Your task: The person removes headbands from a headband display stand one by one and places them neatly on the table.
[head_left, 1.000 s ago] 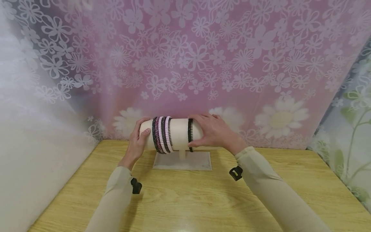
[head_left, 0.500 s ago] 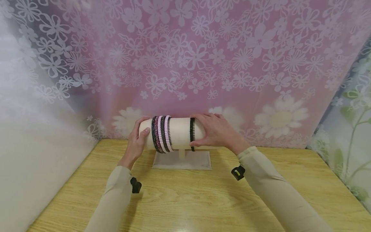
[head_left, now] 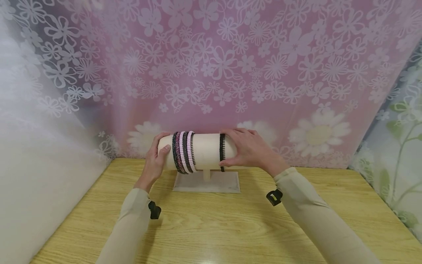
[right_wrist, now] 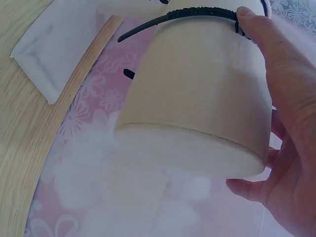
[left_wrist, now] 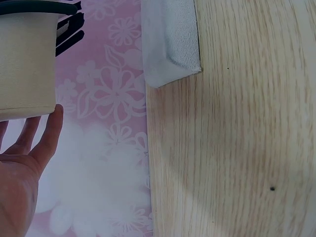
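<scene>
A cream padded roll [head_left: 207, 151] lies crosswise on a short-post display stand. My left hand [head_left: 154, 157] grips its left end, thumb in front; in the left wrist view that hand [left_wrist: 19, 180] touches the end rim. Several headbands [head_left: 183, 152], dark, speckled and pale pink, sit close together on the left half. Toward the right end, a black toothed headband [head_left: 222, 152] is held by my right hand [head_left: 252, 149], thumb at the front and fingers over the top. The right wrist view has the thumb on the black headband [right_wrist: 197, 13] and other fingers behind the roll.
The stand's pale flat base [head_left: 225, 183] rests on a wood-grain table [head_left: 211, 227] near its back edge. Close behind hangs a pink flowered curtain [head_left: 211, 73]. A white wall [head_left: 39, 165] borders the left and a leafy sheet [head_left: 392, 165] the right.
My right hand has moved slightly right along the roll with the black headband, widening the gap to the other headbands. My left hand stays on the left end.
</scene>
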The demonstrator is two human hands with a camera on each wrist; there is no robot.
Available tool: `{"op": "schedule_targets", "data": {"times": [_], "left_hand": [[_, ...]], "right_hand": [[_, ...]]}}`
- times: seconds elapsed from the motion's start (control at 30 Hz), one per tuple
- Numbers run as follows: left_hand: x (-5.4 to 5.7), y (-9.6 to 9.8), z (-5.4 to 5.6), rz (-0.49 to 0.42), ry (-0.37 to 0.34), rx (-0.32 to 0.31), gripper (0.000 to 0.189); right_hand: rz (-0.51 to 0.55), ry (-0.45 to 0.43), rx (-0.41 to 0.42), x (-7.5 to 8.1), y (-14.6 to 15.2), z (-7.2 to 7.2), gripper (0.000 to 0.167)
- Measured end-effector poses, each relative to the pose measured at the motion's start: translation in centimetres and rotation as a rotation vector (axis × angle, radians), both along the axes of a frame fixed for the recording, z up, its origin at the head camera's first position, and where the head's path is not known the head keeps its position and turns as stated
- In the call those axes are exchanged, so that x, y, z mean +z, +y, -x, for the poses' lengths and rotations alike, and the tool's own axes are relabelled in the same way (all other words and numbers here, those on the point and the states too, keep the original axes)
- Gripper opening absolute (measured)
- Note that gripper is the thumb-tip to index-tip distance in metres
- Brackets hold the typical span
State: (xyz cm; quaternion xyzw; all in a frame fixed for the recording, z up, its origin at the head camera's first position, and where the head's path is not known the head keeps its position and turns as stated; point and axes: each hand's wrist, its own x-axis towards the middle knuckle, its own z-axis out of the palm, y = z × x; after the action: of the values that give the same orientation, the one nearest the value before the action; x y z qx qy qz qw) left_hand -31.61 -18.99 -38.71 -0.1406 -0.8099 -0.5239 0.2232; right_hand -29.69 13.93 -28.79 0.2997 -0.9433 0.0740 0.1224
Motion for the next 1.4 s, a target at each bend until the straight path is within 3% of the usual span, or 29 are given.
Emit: {"op": "schedule_targets", "data": {"times": [0.63,0.87,1.4], "left_hand": [[0.2,0.1,0.0,0.003,0.005,-0.002,0.046],[3.3,1.3,-3.2,-0.004,-0.012,-0.021,0.048],[3.1,1.2,-3.0,0.000,-0.017,-0.018,0.047]], "right_hand": [[0.043,-0.015,-0.007,-0.1,1.5,-0.5,0.103],[0.058,-0.029,-0.005,-0.1,1.8,-0.7,0.105],[0.059,-0.038,-0.011,-0.2,2.4,-0.7,0.106]]}}
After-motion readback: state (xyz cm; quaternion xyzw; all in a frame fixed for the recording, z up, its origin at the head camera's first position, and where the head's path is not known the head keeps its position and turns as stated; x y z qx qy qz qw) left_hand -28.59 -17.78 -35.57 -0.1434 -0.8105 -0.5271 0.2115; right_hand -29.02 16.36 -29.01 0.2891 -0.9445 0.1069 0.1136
